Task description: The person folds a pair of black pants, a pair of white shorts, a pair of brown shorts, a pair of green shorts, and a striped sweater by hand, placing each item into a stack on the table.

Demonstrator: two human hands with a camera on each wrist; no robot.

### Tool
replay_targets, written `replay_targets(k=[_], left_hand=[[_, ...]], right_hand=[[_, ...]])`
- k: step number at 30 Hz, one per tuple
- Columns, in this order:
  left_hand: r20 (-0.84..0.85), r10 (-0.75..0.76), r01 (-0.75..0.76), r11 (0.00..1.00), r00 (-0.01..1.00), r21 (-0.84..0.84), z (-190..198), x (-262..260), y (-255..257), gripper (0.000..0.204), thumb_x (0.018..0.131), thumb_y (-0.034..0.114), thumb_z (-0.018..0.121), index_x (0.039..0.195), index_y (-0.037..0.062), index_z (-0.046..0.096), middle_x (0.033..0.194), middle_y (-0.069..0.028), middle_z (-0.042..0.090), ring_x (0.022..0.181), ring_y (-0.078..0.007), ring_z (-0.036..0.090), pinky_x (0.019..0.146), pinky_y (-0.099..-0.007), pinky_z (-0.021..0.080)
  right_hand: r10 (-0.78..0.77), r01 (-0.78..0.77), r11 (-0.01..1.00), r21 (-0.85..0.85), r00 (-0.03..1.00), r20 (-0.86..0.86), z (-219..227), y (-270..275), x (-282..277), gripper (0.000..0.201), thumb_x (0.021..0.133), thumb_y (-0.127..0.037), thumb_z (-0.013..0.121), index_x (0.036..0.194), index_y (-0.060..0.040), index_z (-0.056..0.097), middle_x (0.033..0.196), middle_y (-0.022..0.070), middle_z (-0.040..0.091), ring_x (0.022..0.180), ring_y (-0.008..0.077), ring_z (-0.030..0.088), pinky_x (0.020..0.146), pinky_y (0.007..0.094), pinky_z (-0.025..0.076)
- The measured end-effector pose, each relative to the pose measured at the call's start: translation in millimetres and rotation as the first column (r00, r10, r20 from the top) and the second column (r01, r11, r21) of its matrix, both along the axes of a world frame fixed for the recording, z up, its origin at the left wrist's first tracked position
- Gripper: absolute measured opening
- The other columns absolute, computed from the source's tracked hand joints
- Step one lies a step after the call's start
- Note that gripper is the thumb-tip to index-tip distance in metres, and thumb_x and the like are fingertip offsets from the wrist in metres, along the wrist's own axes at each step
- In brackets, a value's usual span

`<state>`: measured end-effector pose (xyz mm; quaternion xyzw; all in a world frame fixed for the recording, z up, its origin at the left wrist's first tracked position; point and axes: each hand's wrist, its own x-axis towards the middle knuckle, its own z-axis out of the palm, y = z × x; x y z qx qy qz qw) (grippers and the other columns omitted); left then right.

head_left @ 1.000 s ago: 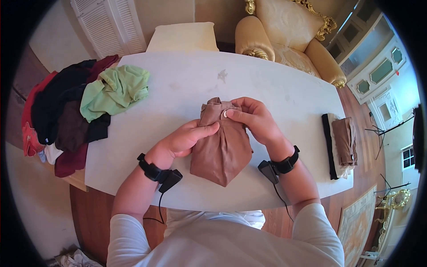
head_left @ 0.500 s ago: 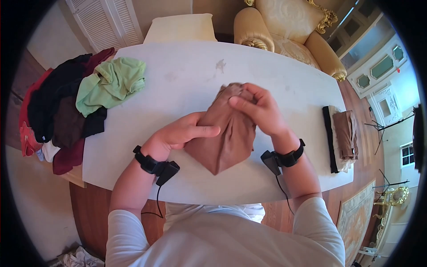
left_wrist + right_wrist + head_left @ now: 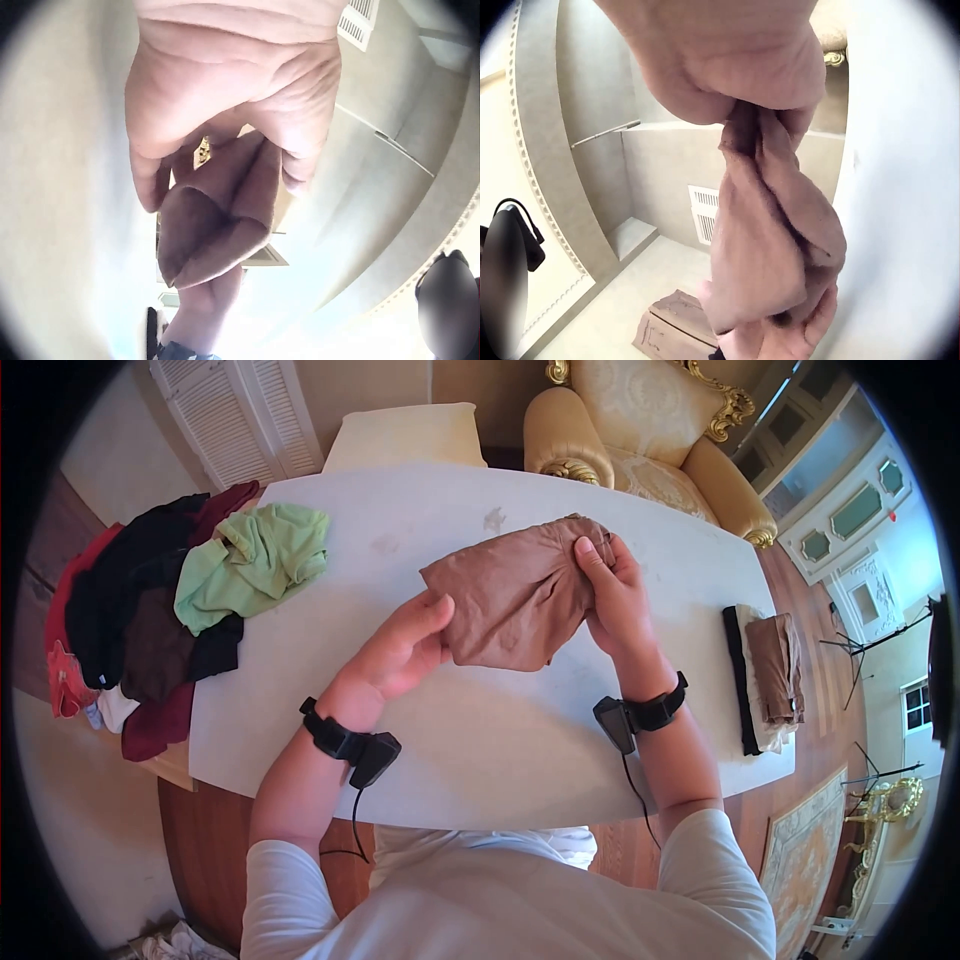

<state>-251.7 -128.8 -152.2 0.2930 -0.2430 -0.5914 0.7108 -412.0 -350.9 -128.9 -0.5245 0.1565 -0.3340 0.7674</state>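
Observation:
A brown folded garment (image 3: pixel 520 595) hangs between both hands above the white table, its broad face tilted toward the head camera. My right hand (image 3: pixel 622 595) grips its gathered right end, thumb pressed on the front. At the opposite end, my left hand (image 3: pixel 405 645) has its thumb along the lower left edge and its fingers partly hidden behind the cloth. In the left wrist view the folded end (image 3: pixel 217 217) sits between thumb and fingers. The right wrist view shows the cloth (image 3: pixel 765 225) bunched under the right hand and fanning out toward the left hand.
On the left lies a heap of clothes (image 3: pixel 140 590) in dark and red tones with a light green garment (image 3: pixel 255 565) on it. A stack of folded garments (image 3: pixel 770 675) lies at the table's (image 3: pixel 330 760) right edge. A gold armchair (image 3: pixel 640 450) stands behind.
The garment has been lifted and turned, its pointed lower end swinging up and left. The right hand moved right and holds the gathered end; the left thumb now lies at the other end.

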Motion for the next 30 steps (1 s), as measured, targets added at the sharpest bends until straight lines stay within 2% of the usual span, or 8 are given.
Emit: replay_targets(k=[9, 12, 15, 18, 21, 24, 27, 30], left_hand=[[0.242, 0.008, -0.034, 0.994, 0.970, 0.104, 2, -1, 0, 0.056, 0.103, 0.011, 0.066, 0.153, 0.0014, 0.043, 0.148, -0.0108, 0.058, 0.132, -0.0242, 0.062, 0.107, -0.0430, 0.058], [0.147, -0.031, 0.017, 0.996, 0.989, 0.091, -1, 2, 4, 0.055, 0.103, 0.012, 0.067, 0.152, 0.0018, 0.045, 0.148, -0.0104, 0.058, 0.131, -0.0226, 0.062, 0.104, -0.0415, 0.058], [-0.134, -0.127, 0.126, 0.992, 0.983, -0.016, -11, 10, 6, 0.062, 0.104, 0.015, 0.066, 0.157, -0.0011, 0.038, 0.153, -0.0125, 0.055, 0.142, -0.0249, 0.053, 0.117, -0.0445, 0.047], [-0.207, -0.138, 0.135, 0.990, 0.969, -0.030, 2, -2, 4, 0.068, 0.102, 0.019, 0.070, 0.159, 0.0003, 0.037, 0.156, -0.0112, 0.053, 0.144, -0.0242, 0.050, 0.120, -0.0433, 0.043], [0.180, -0.087, 0.090, 0.996, 0.980, -0.010, 0, -2, 3, 0.073, 0.100, 0.023, 0.073, 0.160, 0.0018, 0.038, 0.157, -0.0106, 0.052, 0.144, -0.0240, 0.051, 0.121, -0.0422, 0.041], [0.159, -0.069, 0.059, 0.996, 0.985, 0.072, 1, -3, 5, 0.075, 0.095, 0.020, 0.080, 0.158, 0.0042, 0.041, 0.151, -0.0097, 0.056, 0.139, -0.0212, 0.054, 0.117, -0.0386, 0.044], [0.266, -0.092, 0.100, 0.995, 0.960, -0.020, 1, 2, 16, 0.084, 0.094, 0.036, 0.082, 0.158, 0.0020, 0.041, 0.153, -0.0101, 0.055, 0.138, -0.0210, 0.055, 0.115, -0.0389, 0.046], [0.024, -0.356, 0.356, 0.927, 0.934, -0.119, -23, 21, 19, 0.099, 0.089, 0.057, 0.081, 0.159, -0.0001, 0.039, 0.154, -0.0109, 0.054, 0.137, -0.0209, 0.056, 0.113, -0.0395, 0.047]], right_hand=[[0.018, -0.018, 1.000, -0.015, 1.000, 0.001, -3, 2, 2, 0.030, 0.107, -0.018, 0.066, 0.128, 0.0005, 0.058, 0.122, 0.0100, 0.070, 0.109, 0.0151, 0.067, 0.094, 0.0313, 0.056], [0.018, -0.018, 1.000, 0.012, 1.000, 0.006, -2, 6, 1, 0.031, 0.107, -0.019, 0.066, 0.129, 0.0004, 0.058, 0.121, 0.0094, 0.070, 0.109, 0.0148, 0.067, 0.094, 0.0312, 0.057], [0.079, -0.080, 0.993, 0.090, 0.997, 0.017, 2, 13, 1, 0.031, 0.107, -0.020, 0.065, 0.129, 0.0004, 0.058, 0.121, 0.0088, 0.070, 0.110, 0.0147, 0.067, 0.095, 0.0313, 0.056], [0.163, -0.163, 0.984, 0.070, 0.987, 0.005, 0, 14, 2, 0.030, 0.107, -0.020, 0.066, 0.128, 0.0005, 0.059, 0.121, 0.0082, 0.070, 0.110, 0.0140, 0.067, 0.095, 0.0315, 0.056], [0.147, -0.147, 0.989, 0.021, 0.989, -0.019, 4, 14, 1, 0.028, 0.107, -0.019, 0.066, 0.126, 0.0003, 0.061, 0.120, 0.0076, 0.070, 0.108, 0.0127, 0.067, 0.094, 0.0307, 0.056], [0.169, -0.170, 0.985, -0.017, 0.985, -0.029, 2, 7, -1, 0.028, 0.107, -0.019, 0.067, 0.126, 0.0001, 0.061, 0.118, 0.0069, 0.070, 0.107, 0.0117, 0.066, 0.093, 0.0302, 0.056], [0.232, -0.232, 0.973, -0.015, 0.972, -0.022, 8, 9, -5, 0.027, 0.106, -0.019, 0.067, 0.126, -0.0003, 0.061, 0.118, 0.0065, 0.071, 0.107, 0.0117, 0.066, 0.094, 0.0297, 0.056], [0.391, -0.387, 0.920, 0.052, 0.916, -0.092, 19, 17, -11, 0.026, 0.106, -0.018, 0.068, 0.124, -0.0004, 0.063, 0.116, 0.0040, 0.071, 0.106, 0.0101, 0.066, 0.093, 0.0284, 0.055]])
